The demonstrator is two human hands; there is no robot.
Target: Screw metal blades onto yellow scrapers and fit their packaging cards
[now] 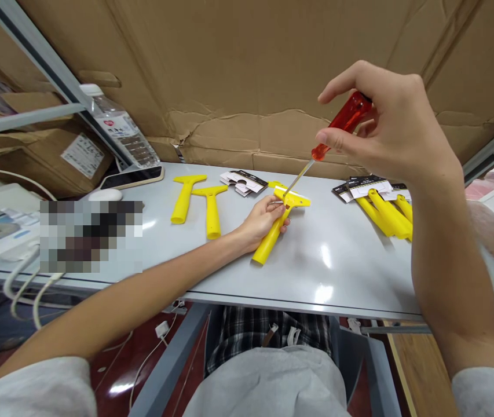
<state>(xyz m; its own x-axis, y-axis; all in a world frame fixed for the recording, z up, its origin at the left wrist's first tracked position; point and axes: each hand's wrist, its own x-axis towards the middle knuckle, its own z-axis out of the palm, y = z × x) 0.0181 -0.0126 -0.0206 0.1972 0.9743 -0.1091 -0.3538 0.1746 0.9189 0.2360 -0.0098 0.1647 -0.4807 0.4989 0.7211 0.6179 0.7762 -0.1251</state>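
Observation:
My left hand is closed round the neck of a yellow plastic scraper, its wide head pointing away from me. In my right hand is a screwdriver with a clear red handle, held between thumb and fingers. Its thin metal shaft slants down to the left, and the tip meets the scraper's head. Whether the tip sits in a screw is too small to tell. Left of my left hand lie two more yellow scrapers, one farther left and one nearer.
Printed cards lie at the table's back. At right, several yellow scrapers rest by more cards. A phone, a water bottle and white cables are at left. A cardboard wall stands behind the table.

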